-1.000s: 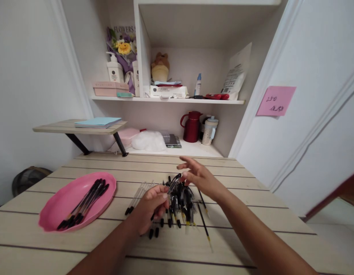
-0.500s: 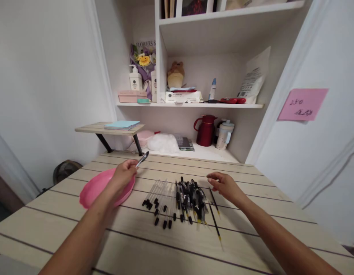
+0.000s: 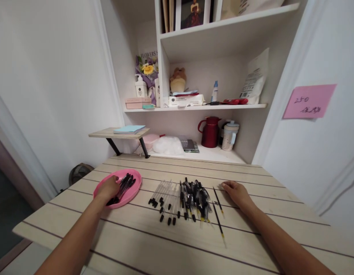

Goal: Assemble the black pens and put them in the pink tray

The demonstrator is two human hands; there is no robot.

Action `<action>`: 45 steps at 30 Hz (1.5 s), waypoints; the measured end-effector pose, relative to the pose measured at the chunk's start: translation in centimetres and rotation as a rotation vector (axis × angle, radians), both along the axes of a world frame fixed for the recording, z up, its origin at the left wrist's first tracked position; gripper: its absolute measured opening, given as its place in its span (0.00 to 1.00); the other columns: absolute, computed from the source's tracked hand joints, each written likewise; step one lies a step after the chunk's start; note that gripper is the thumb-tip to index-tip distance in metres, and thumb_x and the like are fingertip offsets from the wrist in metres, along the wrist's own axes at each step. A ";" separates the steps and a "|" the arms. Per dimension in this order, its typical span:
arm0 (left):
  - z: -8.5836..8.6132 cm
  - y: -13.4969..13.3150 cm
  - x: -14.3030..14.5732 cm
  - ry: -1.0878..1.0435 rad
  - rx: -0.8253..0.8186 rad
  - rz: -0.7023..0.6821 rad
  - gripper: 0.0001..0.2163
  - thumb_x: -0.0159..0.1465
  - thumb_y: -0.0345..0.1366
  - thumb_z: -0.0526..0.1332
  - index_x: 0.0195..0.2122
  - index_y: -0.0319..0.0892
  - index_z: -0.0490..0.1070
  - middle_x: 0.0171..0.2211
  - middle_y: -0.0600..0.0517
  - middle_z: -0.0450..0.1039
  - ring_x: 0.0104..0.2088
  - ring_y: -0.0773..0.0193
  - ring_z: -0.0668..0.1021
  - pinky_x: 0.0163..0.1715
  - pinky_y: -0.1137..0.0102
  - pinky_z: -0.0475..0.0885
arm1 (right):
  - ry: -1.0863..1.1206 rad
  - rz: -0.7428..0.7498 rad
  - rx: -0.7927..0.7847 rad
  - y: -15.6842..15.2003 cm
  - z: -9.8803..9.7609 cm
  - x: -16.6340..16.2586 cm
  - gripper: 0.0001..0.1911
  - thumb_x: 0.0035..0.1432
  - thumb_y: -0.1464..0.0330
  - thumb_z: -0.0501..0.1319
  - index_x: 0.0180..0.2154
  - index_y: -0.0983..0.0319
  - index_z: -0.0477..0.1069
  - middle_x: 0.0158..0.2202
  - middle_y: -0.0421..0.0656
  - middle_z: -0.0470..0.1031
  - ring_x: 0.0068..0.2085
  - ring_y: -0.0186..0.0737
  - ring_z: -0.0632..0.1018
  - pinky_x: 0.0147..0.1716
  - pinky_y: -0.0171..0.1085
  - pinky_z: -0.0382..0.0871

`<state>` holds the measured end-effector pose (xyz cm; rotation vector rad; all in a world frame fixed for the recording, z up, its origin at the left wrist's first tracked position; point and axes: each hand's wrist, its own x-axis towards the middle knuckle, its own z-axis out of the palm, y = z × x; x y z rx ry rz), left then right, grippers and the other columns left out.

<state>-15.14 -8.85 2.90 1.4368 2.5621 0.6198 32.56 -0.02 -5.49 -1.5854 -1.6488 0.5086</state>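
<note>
My left hand (image 3: 107, 188) lies in the pink oval tray (image 3: 133, 191) at the table's left, touching the black pens (image 3: 124, 182) that lie there; its fingers are hidden behind the back of the hand. My right hand (image 3: 237, 191) rests flat on the table with nothing in it, just right of a heap of black pens and pen parts (image 3: 194, 196). Several clear pen barrels with black tips (image 3: 163, 195) lie in a row between tray and heap. Two thin refills (image 3: 218, 216) lie by the right hand.
The striped wooden table (image 3: 251, 244) ends at a left edge close to the tray. Behind it stand a small raised shelf (image 3: 108, 134) with a blue notebook, a red jug (image 3: 210, 131) and a white cup (image 3: 230, 135). A pink note (image 3: 309, 101) sticks to the right wall.
My left hand carried a pen from the heap leftward and came down into the pink tray. My right hand sank from the air onto the table. The view shifted left and up.
</note>
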 end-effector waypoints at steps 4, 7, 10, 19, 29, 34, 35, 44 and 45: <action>0.7 0.3 1.3 0.093 0.028 -0.082 0.20 0.51 0.31 0.54 0.46 0.34 0.66 0.35 0.39 0.74 0.33 0.54 0.76 0.29 0.68 0.65 | -0.094 0.012 0.027 -0.3 0.2 -0.6 0.14 0.48 0.63 0.52 0.30 0.62 0.73 0.30 0.45 0.76 0.33 0.43 0.74 0.33 0.36 0.63; 1.2 0.3 4.3 0.196 0.135 -0.193 0.19 0.55 0.34 0.51 0.48 0.35 0.65 0.47 0.38 0.67 0.47 0.52 0.69 0.41 0.66 0.62 | -0.153 0.018 0.017 -0.8 0.6 -1.2 0.13 0.49 0.65 0.52 0.30 0.62 0.73 0.30 0.45 0.76 0.33 0.41 0.74 0.32 0.35 0.62; 0.8 0.3 8.7 0.274 0.274 -0.489 0.16 0.55 0.32 0.51 0.45 0.37 0.67 0.44 0.43 0.69 0.46 0.56 0.69 0.46 0.66 0.60 | -0.216 0.049 0.012 -1.4 1.0 -1.6 0.12 0.50 0.66 0.52 0.31 0.62 0.72 0.30 0.45 0.76 0.33 0.40 0.74 0.31 0.34 0.61; -1.7 2.5 17.7 0.004 0.182 -0.794 0.11 0.54 0.31 0.55 0.38 0.42 0.70 0.37 0.49 0.73 0.38 0.62 0.73 0.39 0.71 0.63 | -0.259 0.090 0.012 -2.1 1.4 -1.7 0.11 0.52 0.67 0.52 0.33 0.62 0.71 0.30 0.45 0.75 0.33 0.38 0.73 0.31 0.33 0.59; -2.0 5.6 13.7 0.161 0.061 -0.554 0.07 0.55 0.32 0.53 0.30 0.41 0.70 0.31 0.47 0.73 0.33 0.60 0.73 0.31 0.70 0.62 | -0.259 0.095 0.026 -2.6 1.8 -1.8 0.09 0.52 0.66 0.51 0.27 0.62 0.68 0.27 0.43 0.74 0.30 0.37 0.72 0.29 0.32 0.58; -3.1 5.6 12.4 0.219 0.026 -0.468 0.09 0.55 0.33 0.52 0.35 0.38 0.68 0.35 0.43 0.72 0.37 0.58 0.72 0.36 0.68 0.62 | -0.318 0.071 0.028 -2.6 1.7 -1.8 0.09 0.52 0.65 0.51 0.24 0.61 0.66 0.25 0.42 0.72 0.27 0.36 0.70 0.27 0.32 0.55; -3.2 5.6 12.4 0.226 0.012 -0.458 0.10 0.54 0.33 0.52 0.36 0.38 0.68 0.36 0.43 0.71 0.38 0.58 0.72 0.37 0.68 0.62 | -0.324 0.072 0.028 -2.6 1.7 -1.8 0.09 0.51 0.65 0.51 0.24 0.61 0.65 0.25 0.42 0.72 0.27 0.36 0.70 0.26 0.32 0.55; -3.4 5.5 12.2 0.197 -0.125 -0.412 0.08 0.52 0.33 0.53 0.30 0.39 0.70 0.34 0.40 0.74 0.34 0.53 0.75 0.31 0.66 0.64 | -0.378 0.051 0.008 -3.1 2.0 -2.3 0.15 0.52 0.60 0.52 0.20 0.61 0.63 0.21 0.41 0.70 0.24 0.35 0.68 0.24 0.32 0.53; -3.5 5.5 12.2 0.192 -0.128 -0.406 0.08 0.52 0.33 0.53 0.29 0.39 0.70 0.33 0.40 0.74 0.34 0.53 0.75 0.31 0.66 0.64 | -0.387 0.047 0.005 -3.2 2.1 -2.3 0.15 0.52 0.59 0.52 0.20 0.61 0.62 0.21 0.41 0.69 0.24 0.35 0.68 0.24 0.32 0.52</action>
